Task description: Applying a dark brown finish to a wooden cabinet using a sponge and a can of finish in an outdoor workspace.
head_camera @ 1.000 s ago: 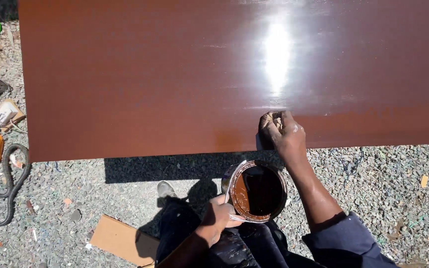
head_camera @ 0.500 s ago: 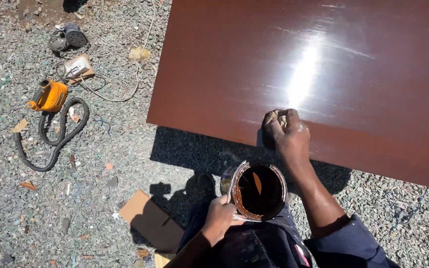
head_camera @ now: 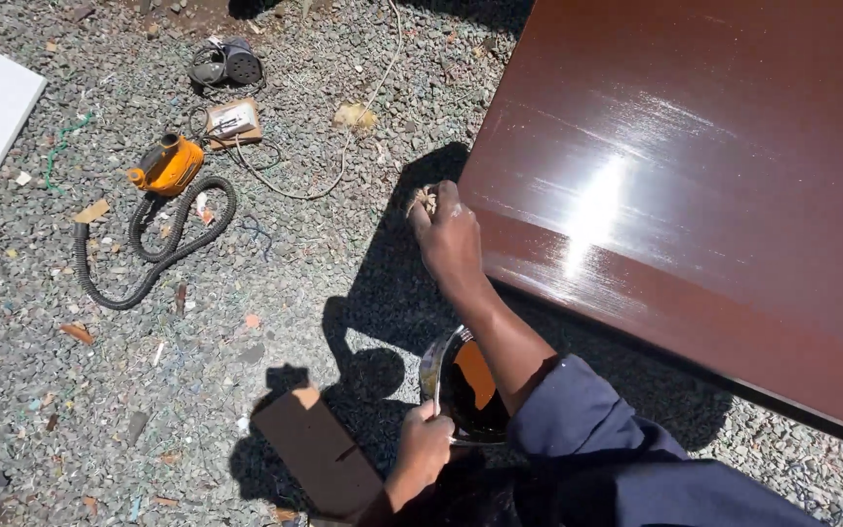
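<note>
We see our right hand point(head_camera: 451, 239) stretched out in front of us, over the gravel point(head_camera: 100, 390). Its fingers are pressed together around a small pale wad point(head_camera: 425, 200), maybe a rag. We cannot tell just what it is.

The big brown board point(head_camera: 714, 195) lies to the right of that hand, very near. Its corner is just beside our knuckles, but the wad is off the board now, out past its left edge. The board's long side runs away to the right. It shines in the sun.

Our left hand point(head_camera: 421, 449) is low, close to our body. It pinches the rim of a round tin point(head_camera: 461, 385) with dark stuff in it. The tin sits under our right arm, so the right hand is the one nearer the board.

An orange tool point(head_camera: 168, 166) with a grey hose point(head_camera: 148, 254) lies far to the left.
</note>
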